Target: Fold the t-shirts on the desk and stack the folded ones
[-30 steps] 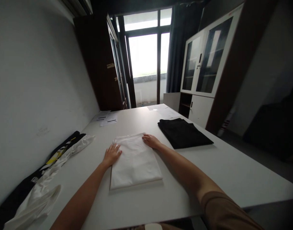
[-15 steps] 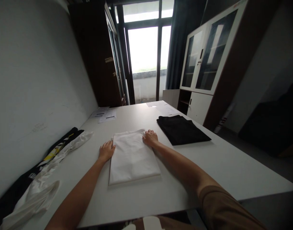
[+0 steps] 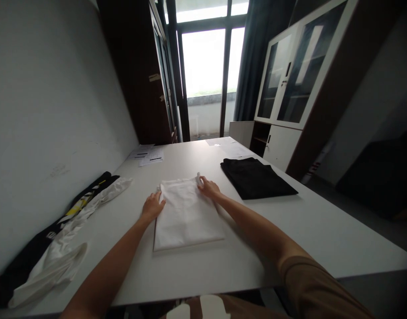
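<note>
A folded white cloth [image 3: 188, 217], squared off into a rectangle, lies flat on the table in front of me; its kind of garment cannot be made out. At its upper left edge rests my left hand [image 3: 153, 206], the fingers stretched and lying against the fabric. My right hand [image 3: 209, 188] pinches the far right corner, and a small bit of fabric stands up between thumb and fingers. To the right of that hand, apart from it, lies a folded black cloth [image 3: 256, 179].
The white table [image 3: 253, 261] runs toward a glass door. Black and white clothing [image 3: 57, 248] lies heaped along the left wall. Printed papers [image 3: 150, 155] rest at the far left, and more sheets [image 3: 233, 148] at the far right. A glass-fronted cabinet [image 3: 286, 88] stands beyond the right edge.
My right hand has closed on the far right corner of the white cloth and raised a bit of it. My left hand stays at the left edge. The view has shifted slightly.
</note>
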Demonstrator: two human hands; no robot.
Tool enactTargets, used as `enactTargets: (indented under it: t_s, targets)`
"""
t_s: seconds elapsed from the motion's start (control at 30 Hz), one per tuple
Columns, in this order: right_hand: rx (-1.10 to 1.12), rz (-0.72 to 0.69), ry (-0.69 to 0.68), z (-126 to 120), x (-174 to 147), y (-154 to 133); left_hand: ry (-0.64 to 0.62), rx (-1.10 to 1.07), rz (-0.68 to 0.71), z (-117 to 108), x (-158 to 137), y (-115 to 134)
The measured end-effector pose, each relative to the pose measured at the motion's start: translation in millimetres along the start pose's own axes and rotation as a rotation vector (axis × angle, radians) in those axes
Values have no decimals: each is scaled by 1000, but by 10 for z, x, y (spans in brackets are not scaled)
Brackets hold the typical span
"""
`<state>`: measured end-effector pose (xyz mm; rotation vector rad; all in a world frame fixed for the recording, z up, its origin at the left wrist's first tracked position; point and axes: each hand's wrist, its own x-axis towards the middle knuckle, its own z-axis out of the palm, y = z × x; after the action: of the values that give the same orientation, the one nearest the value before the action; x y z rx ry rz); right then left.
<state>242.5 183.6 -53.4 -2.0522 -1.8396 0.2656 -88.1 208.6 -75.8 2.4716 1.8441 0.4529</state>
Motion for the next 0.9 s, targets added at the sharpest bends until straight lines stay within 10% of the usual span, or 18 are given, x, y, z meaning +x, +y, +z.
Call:
enactTargets:
  t_s: [0.4, 0.7, 0.9]
  targets:
    - [123, -126, 107, 187, 56, 58, 27, -173, -1, -78, -111, 150]
    - [16, -254, 301, 153, 9, 50, 60, -102, 331, -31, -225, 278]
    - [-89, -479, 20, 235, -73, -62, 7, -129, 571, -160, -324, 446]
